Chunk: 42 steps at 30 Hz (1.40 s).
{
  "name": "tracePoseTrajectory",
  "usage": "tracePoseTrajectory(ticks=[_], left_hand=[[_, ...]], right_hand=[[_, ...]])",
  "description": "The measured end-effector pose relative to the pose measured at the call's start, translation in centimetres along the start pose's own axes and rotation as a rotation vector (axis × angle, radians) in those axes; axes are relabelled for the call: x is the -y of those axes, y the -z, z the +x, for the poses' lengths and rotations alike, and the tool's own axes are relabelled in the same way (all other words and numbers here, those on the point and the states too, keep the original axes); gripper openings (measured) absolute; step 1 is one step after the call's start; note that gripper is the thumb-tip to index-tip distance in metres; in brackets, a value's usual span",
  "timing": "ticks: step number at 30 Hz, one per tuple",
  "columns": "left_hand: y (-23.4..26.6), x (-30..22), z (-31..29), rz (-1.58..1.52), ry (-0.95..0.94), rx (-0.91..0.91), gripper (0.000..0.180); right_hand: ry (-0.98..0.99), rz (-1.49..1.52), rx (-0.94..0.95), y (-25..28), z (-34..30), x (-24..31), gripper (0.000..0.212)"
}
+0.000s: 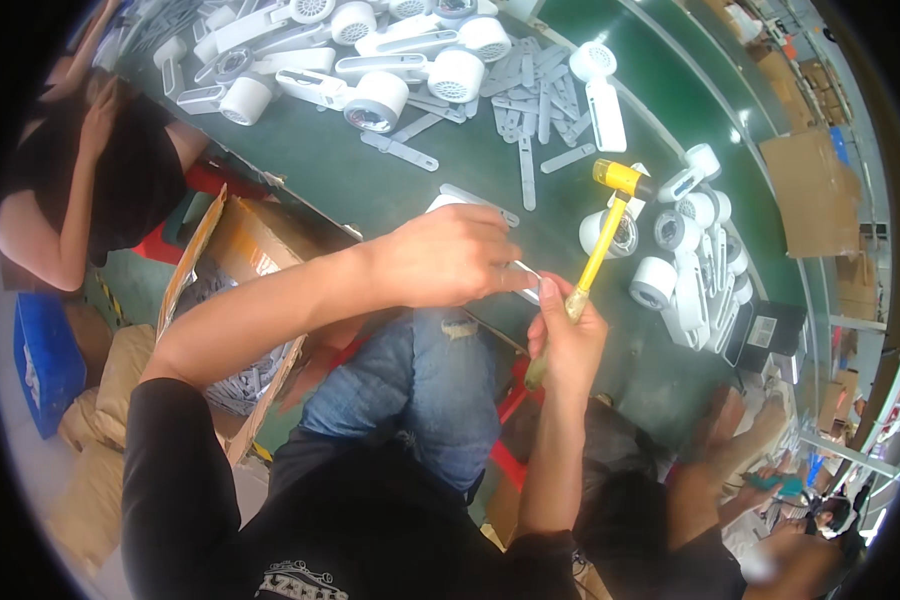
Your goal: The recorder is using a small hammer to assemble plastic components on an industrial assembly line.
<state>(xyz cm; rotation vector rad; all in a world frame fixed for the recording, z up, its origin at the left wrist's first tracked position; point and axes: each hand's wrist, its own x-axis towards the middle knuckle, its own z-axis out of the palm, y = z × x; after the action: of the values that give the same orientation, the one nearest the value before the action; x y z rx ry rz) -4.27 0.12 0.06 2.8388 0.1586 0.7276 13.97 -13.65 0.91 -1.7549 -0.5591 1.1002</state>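
Closest to us on the left is an open cardboard box (245, 232) with grey pieces inside. Our right grip (570, 335) is wrapped around the handle of a yellow hammer (601, 240), its head raised above the bench (355, 175). Between our hands sits a thin pale piece (526, 268); our left grip (460, 255) has bent fingers against it, though we cannot tell whether they pinch it. Just beyond lies a grey strip (480, 204). Farther on, we see clustered white fans (653, 283) rightward, then loose flat strips (528, 165) beside a heap of fans (457, 75).
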Motion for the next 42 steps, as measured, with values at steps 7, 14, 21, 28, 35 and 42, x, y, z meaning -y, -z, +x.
tracePoseTrajectory(ticks=[7, 14, 21, 28, 35, 42], left_hand=[[-0.8, 0.3, 0.0, -0.052, -0.005, -0.108, 0.035], [-0.4, 0.5, -0.1, -0.013, -0.02, -0.106, 0.027], [-0.3, 0.4, 0.3, -0.042, -0.002, -0.099, 0.026], [0.0, -0.2, 0.4, -0.049, -0.023, -0.079, 0.029], [-0.4, -3.6, 4.1, 0.05, -0.329, 0.128, 0.012], [0.5, -2.1, 4.3, -0.136, -0.25, 0.11, 0.024]], right_hand=[[0.105, 0.102, -0.005, 3.6, -6.9, -1.2, 0.054], [0.147, -0.218, -0.022, 4.6, -13.8, -2.1, 0.055], [0.197, -0.335, -0.078, 4.5, -13.6, -3.7, 0.05], [0.182, -0.62, -0.028, 4.2, -13.3, -3.0, 0.05], [0.055, 0.019, -0.199, 5.9, -14.7, -3.8, 0.05], [0.021, 0.001, -0.15, 6.3, -16.1, -4.5, 0.055]])
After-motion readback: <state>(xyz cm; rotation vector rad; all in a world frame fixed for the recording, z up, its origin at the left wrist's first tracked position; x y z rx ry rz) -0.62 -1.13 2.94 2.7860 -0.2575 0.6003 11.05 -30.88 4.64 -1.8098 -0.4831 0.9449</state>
